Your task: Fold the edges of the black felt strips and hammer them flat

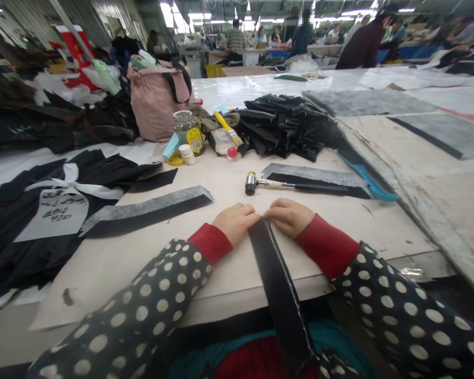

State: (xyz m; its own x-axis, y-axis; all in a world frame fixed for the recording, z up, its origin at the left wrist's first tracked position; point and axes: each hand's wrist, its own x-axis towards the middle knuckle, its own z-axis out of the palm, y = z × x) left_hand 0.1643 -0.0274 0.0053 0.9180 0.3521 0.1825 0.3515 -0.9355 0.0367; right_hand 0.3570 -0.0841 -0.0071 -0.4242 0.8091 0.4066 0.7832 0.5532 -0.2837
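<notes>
A long black strip of material (278,284) with a grey edge runs from my lap up onto the worktable (150,252). My left hand (237,221) is curled, fingers pinching the strip's far end from the left. Pressed against the same end from the right, my right hand (288,215) is also closed on it. The fingertips of both hands meet at the strip's tip. A small hammer (284,184) with a black head and dark handle lies just beyond my hands.
Grey-and-black strips lie at left (146,210) and behind the hammer (316,176). A glue jar (187,131), brush (229,129), bottle, pink bag (156,97) and pile of black pieces (288,126) stand further back. Black bundles (43,210) fill the left. People work far behind.
</notes>
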